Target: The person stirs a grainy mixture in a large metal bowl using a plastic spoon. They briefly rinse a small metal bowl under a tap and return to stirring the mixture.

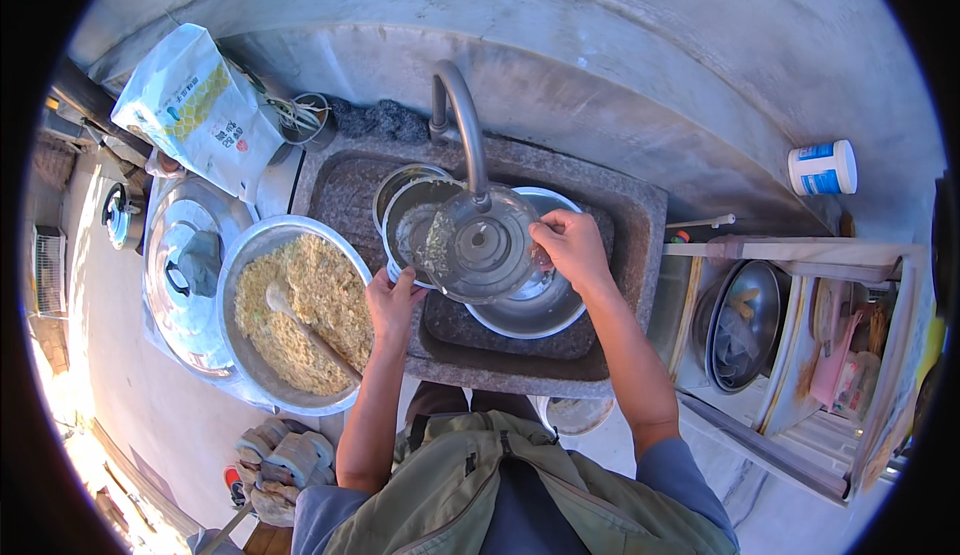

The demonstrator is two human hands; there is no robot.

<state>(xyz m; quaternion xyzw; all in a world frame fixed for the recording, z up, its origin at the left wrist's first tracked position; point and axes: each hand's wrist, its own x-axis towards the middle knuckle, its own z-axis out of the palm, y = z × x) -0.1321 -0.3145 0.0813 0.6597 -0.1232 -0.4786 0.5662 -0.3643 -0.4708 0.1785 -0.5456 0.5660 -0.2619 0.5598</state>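
Observation:
My left hand [394, 303] grips the near rim of a metal pot [401, 225] on the left side of the stone sink [641, 292]. With my right hand [574, 247] I pinch the right edge of a round, clear plastic lid [499, 281]. The lid is directly beneath the curved faucet [472, 142], overlapping the pot. Pale food bits [439, 247] cling to its left part; whether water runs is not plain. A steel basin [525, 322] sits below the lid, partly hidden. Another metal vessel [384, 187] shows behind the pot.
Left of the sink, a wide metal basin [227, 307] holds yellowish, grainy food [315, 277] and a wooden-handled spoon [322, 345]. Beyond are a metal lid [169, 315] and a printed plastic bag [202, 104]. A rack [780, 247] with a dark metal bowl [750, 330] stands right.

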